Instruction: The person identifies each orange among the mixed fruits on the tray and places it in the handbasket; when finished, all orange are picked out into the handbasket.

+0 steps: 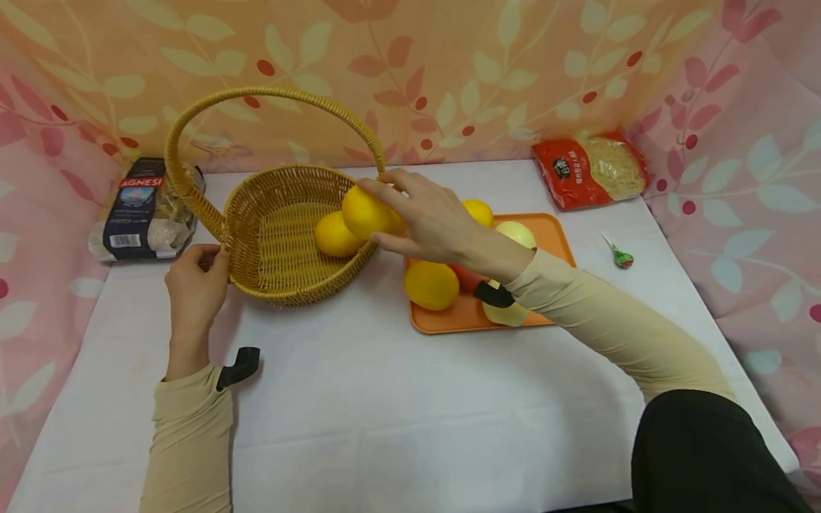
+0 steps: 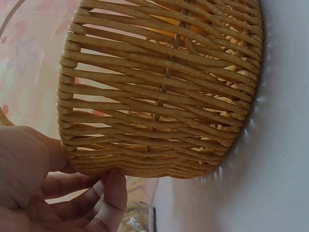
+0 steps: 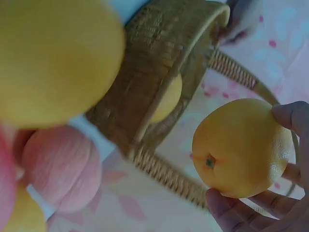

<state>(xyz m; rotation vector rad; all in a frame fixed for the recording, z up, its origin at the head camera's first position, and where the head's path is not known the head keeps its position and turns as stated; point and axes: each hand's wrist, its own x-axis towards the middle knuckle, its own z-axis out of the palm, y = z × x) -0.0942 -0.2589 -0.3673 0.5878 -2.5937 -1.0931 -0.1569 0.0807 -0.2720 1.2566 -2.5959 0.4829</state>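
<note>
Where the white tabletop (image 1: 359, 420) reaches its far left corner, a dark-labelled AGNESI packet (image 1: 137, 210) sits near the patterned cloth (image 1: 449, 78). Just nearer, the left hand (image 1: 195, 285) pinches the rim of a woven basket (image 1: 246, 242) between thumb and curled fingers, at its left side by the foot of the handle (image 1: 269, 92), which arches above. One yellow-orange fruit (image 1: 333, 236) lies within the basket, toward its right wall. Beside it in the head view, a second yellow-orange fruit, the held fruit (image 1: 368, 212), is gripped by the right hand (image 1: 430, 214) at the basket's right rim; I cannot tell whether the two fruits touch. Under the right forearm, an orange tray (image 1: 559, 242) carries more: a yellow fruit (image 1: 431, 286) at its near left, another (image 1: 477, 211) at the back, two pale rounded pieces (image 1: 517, 233) farther right, and a reddish fruit partly hidden by the arm. From the right wrist, a pink, creased fruit (image 3: 63, 166) also shows. Farther right lie a red-and-clear packet (image 1: 590, 171) and, nearer, a small wrapped lollipop (image 1: 621, 256).
</note>
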